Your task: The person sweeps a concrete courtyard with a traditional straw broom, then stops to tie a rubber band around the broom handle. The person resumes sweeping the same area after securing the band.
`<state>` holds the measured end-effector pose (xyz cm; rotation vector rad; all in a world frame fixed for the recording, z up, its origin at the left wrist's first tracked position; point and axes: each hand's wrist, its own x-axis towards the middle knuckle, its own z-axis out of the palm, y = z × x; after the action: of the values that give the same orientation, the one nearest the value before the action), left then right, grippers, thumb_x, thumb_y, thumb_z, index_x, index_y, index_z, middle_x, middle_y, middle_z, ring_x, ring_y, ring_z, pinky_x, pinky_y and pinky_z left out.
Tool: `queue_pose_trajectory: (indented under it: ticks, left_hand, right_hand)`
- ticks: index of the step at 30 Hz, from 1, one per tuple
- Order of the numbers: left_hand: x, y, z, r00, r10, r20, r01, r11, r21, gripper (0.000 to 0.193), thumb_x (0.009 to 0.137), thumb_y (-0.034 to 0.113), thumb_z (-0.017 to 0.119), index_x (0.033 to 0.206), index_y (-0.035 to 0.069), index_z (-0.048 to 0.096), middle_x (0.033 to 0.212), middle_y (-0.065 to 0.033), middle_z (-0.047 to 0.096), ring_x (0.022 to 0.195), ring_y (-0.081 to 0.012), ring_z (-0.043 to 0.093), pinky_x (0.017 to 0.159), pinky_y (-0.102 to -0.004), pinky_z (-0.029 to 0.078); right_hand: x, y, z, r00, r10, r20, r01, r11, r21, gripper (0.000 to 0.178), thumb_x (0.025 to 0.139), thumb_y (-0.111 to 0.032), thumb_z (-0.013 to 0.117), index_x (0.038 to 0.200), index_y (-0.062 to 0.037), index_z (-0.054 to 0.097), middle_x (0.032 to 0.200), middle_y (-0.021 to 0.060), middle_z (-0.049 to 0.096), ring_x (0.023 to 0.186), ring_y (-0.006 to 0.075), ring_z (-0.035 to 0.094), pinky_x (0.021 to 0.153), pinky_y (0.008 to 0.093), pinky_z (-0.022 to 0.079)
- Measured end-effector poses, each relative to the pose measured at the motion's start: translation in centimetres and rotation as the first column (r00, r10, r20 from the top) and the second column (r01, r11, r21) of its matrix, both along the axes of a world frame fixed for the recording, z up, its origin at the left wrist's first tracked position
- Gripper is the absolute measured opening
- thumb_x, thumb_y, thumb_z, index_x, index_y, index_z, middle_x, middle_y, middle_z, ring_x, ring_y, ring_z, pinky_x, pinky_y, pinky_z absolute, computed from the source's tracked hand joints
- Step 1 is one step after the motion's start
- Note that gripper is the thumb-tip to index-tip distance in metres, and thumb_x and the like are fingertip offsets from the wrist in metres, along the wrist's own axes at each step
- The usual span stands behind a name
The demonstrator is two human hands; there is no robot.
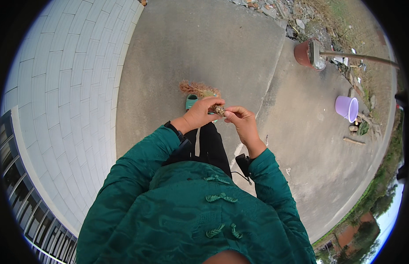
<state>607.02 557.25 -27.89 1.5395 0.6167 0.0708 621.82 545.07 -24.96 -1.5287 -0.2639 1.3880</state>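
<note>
My left hand (pixel 197 115) is closed around a bundle of dried stalks (pixel 219 110), whose cut ends face up at me. Reddish-brown feathery tips (pixel 196 87) show beyond that hand, low over the ground, and seem to belong to the same bundle. On the bundle's right side my right hand (pixel 242 121) pinches with thumb and forefinger. Whatever lies between those fingertips is too small to make out. A green slipper (pixel 191 101) on my foot shows just past my left hand.
Concrete ground (pixel 200 44) spreads around me, with a white tiled wall (pixel 72 101) on the left. To the right stand a reddish bucket (pixel 302 53) with a long wooden handle (pixel 358 56) beside it, and a purple bucket (pixel 343 108). Rubble (pixel 279 9) lines the far edge.
</note>
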Motion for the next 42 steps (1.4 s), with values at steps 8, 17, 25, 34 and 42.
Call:
queue_pose_trajectory:
  ticks: [8,17,25,34,42]
  left_hand:
    - [-2.9,-1.9,-4.7,0.995,-0.058,-0.080,0.050,0.993,-0.102,0.050,0.074,0.006,0.076,0.120,0.012,0.058,0.122,-0.0060,0.055,0.107,-0.0202,0.055,0.084,-0.0309,0.051]
    - [-2.6,-1.1,-4.6,0.983,-0.177,-0.047,0.163,0.963,-0.216,0.046,0.075,0.000,0.071,0.118,0.008,0.056,0.122,-0.0072,0.054,0.110,-0.0219,0.056,0.089,-0.0321,0.049]
    - [-3.5,-1.2,-6.5,0.994,0.014,-0.111,-0.071,0.849,-0.523,0.026,0.084,0.006,0.061,0.109,0.001,0.060,0.126,-0.0104,0.056,0.117,-0.0195,0.053,0.099,-0.0313,0.041]
    - [-4.2,-1.1,-6.0,0.907,0.082,-0.413,-0.278,0.853,-0.442,0.010,0.088,0.007,0.062,0.092,-0.003,0.060,0.083,-0.0059,0.064,0.071,-0.0106,0.063,0.066,-0.0253,0.054]
    - [-4.2,-1.5,-6.9,0.941,0.049,-0.335,-0.030,0.998,0.062,0.008,0.091,0.005,0.057,0.090,-0.003,0.056,0.085,-0.0096,0.059,0.080,-0.0178,0.063,0.067,-0.0288,0.055]
  right_hand:
    - [-4.2,-2.8,-5.2,0.942,-0.193,-0.274,0.161,0.978,-0.133,0.008,0.087,-0.005,0.067,0.093,0.0000,0.066,0.087,0.0042,0.065,0.074,0.0098,0.060,0.067,0.0231,0.052]
    - [-4.8,-3.1,-7.0,0.975,-0.137,-0.173,0.108,0.980,-0.167,0.011,0.094,-0.012,0.059,0.100,-0.0025,0.058,0.089,0.0021,0.060,0.076,0.0090,0.056,0.069,0.0234,0.047]
    - [-6.0,-3.0,-9.1,0.989,-0.149,-0.015,0.144,0.970,-0.197,0.014,0.094,-0.015,0.058,0.098,-0.0017,0.058,0.086,0.0014,0.061,0.076,0.0087,0.057,0.069,0.0241,0.049]
    - [-6.8,-2.5,-9.5,0.987,-0.155,-0.034,0.146,0.971,-0.191,0.011,0.093,-0.009,0.059,0.098,0.0009,0.058,0.086,0.0040,0.062,0.076,0.0103,0.062,0.066,0.0256,0.055]
    - [-7.6,-2.4,-9.9,0.978,-0.207,-0.038,0.199,0.967,-0.162,0.009,0.093,-0.005,0.056,0.098,0.0022,0.057,0.085,0.0063,0.063,0.073,0.0125,0.063,0.062,0.0264,0.055]
